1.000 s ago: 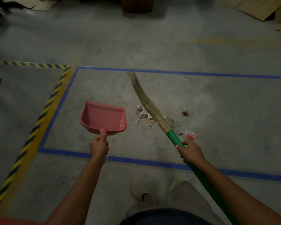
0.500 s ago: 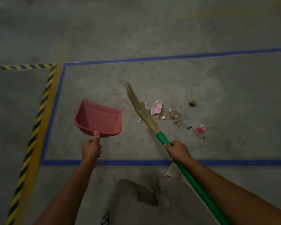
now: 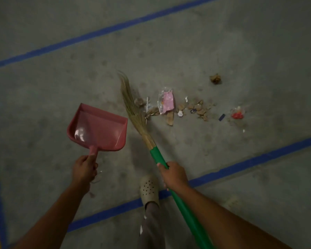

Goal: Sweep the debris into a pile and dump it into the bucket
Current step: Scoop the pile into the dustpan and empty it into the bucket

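Since the earlier frames the broom (image 3: 155, 155) has swung left off the debris (image 3: 198, 107), and a foot has stepped onto the near blue tape line (image 3: 250, 162).

Nearest: a pale perforated shoe (image 3: 149, 189) stands on that line.

Left hand (image 3: 84, 168): fingers wrapped round the short handle of the pink-red dustpan (image 3: 99, 130), whose open mouth faces away. Whether the pan touches the floor cannot be told.

Right hand (image 3: 174, 175): fingers clamped round the green broom handle, a little below the bound straw. The bristles lie between the dustpan and the litter, their right edge touching the nearest scraps.

Debris: a loose row on the floor, right of the bristles.
- pink wrapper (image 3: 166, 102), print too blurred to read
- brown crumbs
- blue scrap (image 3: 221, 117)
- red scrap (image 3: 237, 115)
- brown lump (image 3: 215, 79), farther off and apart

Surface: stained grey concrete floor (image 3: 241, 51), dimly lit. A far blue tape line (image 3: 115, 29) crosses it diagonally.
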Available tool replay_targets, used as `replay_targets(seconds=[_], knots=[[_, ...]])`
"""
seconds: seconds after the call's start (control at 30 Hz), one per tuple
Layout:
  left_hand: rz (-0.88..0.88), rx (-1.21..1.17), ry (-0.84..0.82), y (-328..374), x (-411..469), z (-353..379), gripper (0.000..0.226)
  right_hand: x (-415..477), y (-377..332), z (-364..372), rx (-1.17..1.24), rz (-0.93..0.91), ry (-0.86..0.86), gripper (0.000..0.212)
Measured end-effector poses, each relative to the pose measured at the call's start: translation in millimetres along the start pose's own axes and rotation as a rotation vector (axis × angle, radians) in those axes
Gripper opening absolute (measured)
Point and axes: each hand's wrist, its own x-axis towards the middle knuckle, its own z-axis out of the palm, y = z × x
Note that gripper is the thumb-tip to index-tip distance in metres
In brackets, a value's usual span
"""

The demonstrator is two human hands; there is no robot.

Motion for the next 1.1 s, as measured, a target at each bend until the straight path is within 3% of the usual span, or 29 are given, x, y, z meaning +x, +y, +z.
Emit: replay_targets(seconds=[0.2, 0.43, 0.53, 0.67, 0.8, 1.1], knots=[[0.048, 0.105, -0.015, -53, 101, 28, 0.025, 86, 52, 81, -0.029, 0.127, 0.029, 0.050], [0.068, 0.189, -0.070, -81, 119, 70, 0.025, 101, 139, 91, 0.289, 0.326, 0.206, 0.060], [0.071, 0.201, -0.127, -80, 102, 92, 0.020, 93, 170, 70, 0.393, 0.386, 0.313, 0.065], [0.094, 0.212, -0.197, -68, 74, 125, 0.020, 68, 186, 22, 0.568, 0.403, 0.413, 0.054], [0.123, 0.227, -0.252, -48, 43, 164, 0.018, 47, 203, -21, 0.708, 0.352, 0.421, 0.049], [0.143, 0.385, -0.385, -29, -21, 256, 0.021, 40, 238, -134, 0.585, 0.227, 0.483, 0.043]])
